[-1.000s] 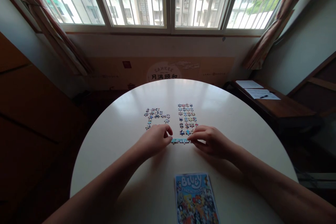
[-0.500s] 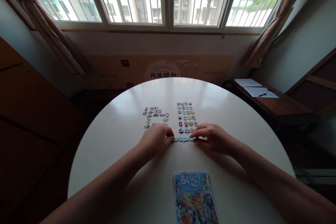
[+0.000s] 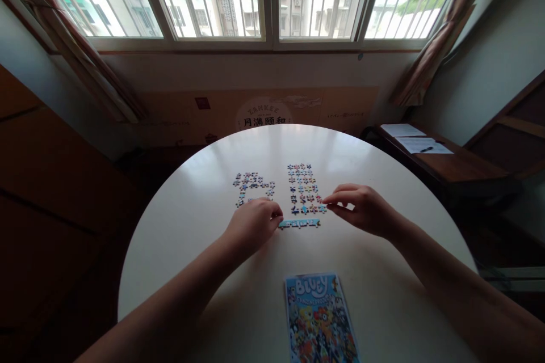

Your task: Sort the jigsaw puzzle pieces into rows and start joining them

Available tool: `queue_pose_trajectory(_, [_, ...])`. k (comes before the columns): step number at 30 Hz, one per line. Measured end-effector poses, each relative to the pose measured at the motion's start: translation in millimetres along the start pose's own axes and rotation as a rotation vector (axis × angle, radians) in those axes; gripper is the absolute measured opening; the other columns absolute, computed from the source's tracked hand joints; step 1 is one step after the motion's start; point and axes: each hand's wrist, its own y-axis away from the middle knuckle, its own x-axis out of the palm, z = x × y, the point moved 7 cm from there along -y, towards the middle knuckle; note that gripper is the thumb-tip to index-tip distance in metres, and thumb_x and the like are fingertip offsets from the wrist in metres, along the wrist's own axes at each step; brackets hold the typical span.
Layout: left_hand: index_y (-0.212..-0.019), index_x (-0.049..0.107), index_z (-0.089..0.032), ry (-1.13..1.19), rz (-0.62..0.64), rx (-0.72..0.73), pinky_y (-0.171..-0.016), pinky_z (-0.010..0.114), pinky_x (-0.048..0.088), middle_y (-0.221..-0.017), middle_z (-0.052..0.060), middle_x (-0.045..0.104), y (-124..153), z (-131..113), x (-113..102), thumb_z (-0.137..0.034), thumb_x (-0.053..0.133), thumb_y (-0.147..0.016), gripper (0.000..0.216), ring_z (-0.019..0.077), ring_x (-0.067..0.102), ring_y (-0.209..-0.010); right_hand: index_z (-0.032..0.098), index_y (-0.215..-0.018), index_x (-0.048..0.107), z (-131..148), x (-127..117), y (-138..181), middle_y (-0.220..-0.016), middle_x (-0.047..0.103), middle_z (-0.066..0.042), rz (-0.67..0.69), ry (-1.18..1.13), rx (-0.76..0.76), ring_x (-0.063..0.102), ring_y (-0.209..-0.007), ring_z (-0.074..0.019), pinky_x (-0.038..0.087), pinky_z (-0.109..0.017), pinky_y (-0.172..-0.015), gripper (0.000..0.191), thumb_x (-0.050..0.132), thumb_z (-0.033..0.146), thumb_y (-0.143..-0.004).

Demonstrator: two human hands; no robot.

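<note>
A short row of joined blue puzzle pieces (image 3: 299,223) lies on the round white table (image 3: 204,227). My left hand (image 3: 254,223) rests curled on the table, its fingertips pinched against the row's left end. My right hand (image 3: 364,209) hovers just right of a block of loose puzzle pieces (image 3: 304,190), thumb and forefinger pinched on a small piece at the block's lower right corner. A second cluster of pieces (image 3: 252,185) lies beyond my left hand.
A colourful Bluey puzzle picture card (image 3: 320,317) lies at the table's near edge. A dark side bench with papers and a pen (image 3: 419,146) stands to the right. Windows and curtains run along the far wall.
My right hand let go of the right end of the blue row and moved up and right to the lower corner of the loose-piece block. My left hand stayed at the row's left end.
</note>
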Motion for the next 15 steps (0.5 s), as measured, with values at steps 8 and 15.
queue_pose_trajectory(8, [-0.107, 0.082, -0.029, -0.029, 0.133, 0.262, -0.075, 0.033, 0.051, -0.106, 0.005, 0.077, 7, -14, -1, -0.018, 0.066, -0.092, 0.025, 0.0208, 0.070, -0.084, 0.025, -0.098, 0.083, 0, 19, 1, -0.088, 0.075, -0.002, 0.208, -0.004, -0.014, 0.066, -0.072, -0.0123, 0.048, -0.026, -0.064, 0.015, 0.069, 0.022, -0.094])
queue_pose_trajectory(15, [-0.097, 0.083, -0.028, -0.097, 0.115, 0.293, -0.075, 0.033, 0.051, -0.098, 0.005, 0.078, 7, -15, 3, -0.015, 0.061, -0.090, 0.026, 0.0228, 0.071, -0.086, 0.025, -0.102, 0.082, -2, 31, 0, -0.091, 0.075, -0.002, 0.222, 0.025, -0.022, 0.067, -0.076, -0.0136, 0.047, -0.026, -0.067, 0.017, 0.070, 0.019, -0.091])
